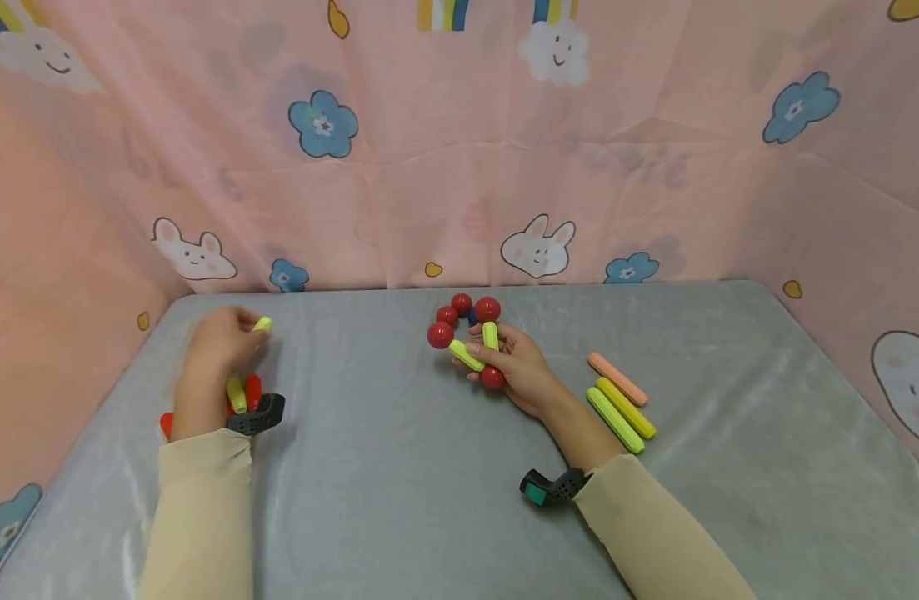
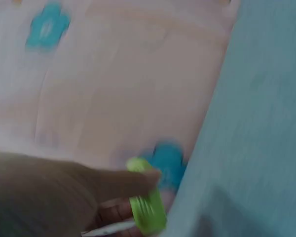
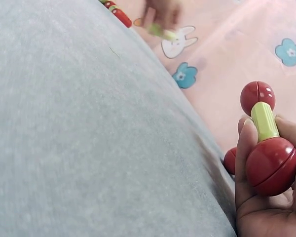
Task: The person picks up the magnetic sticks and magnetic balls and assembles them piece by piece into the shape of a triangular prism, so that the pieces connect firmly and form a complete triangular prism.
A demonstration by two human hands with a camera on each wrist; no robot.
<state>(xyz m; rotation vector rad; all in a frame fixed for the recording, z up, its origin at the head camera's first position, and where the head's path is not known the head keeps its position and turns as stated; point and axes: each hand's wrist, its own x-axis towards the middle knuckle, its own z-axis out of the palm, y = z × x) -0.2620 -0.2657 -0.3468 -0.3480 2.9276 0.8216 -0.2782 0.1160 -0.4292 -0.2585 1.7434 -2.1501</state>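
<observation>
My left hand (image 1: 217, 346) is raised over the table's far left and pinches a short yellow-green rod (image 2: 150, 215) between thumb and fingers. Near the middle, my right hand (image 1: 525, 373) grips a ring-shaped build of red balls and short rods. Its thumb lies by a yellow-green rod (image 1: 466, 356), and a second yellow-green rod (image 1: 490, 335) stands beside it. A large red ball (image 3: 272, 167) faces the right wrist camera, with a smaller-looking red ball (image 3: 258, 98) at the rod's other end. A dark blue piece (image 1: 471, 317) shows at the ring's far side, partly hidden.
Under the left wrist lie a yellow-green rod (image 1: 237, 395) and red rods (image 1: 253, 390), partly covered by the arm. Right of the right forearm are an orange rod (image 1: 616, 379), a yellow rod (image 1: 626, 407) and a lime rod (image 1: 615, 420). A patterned pink curtain (image 1: 429, 208) borders the grey table (image 1: 384, 500).
</observation>
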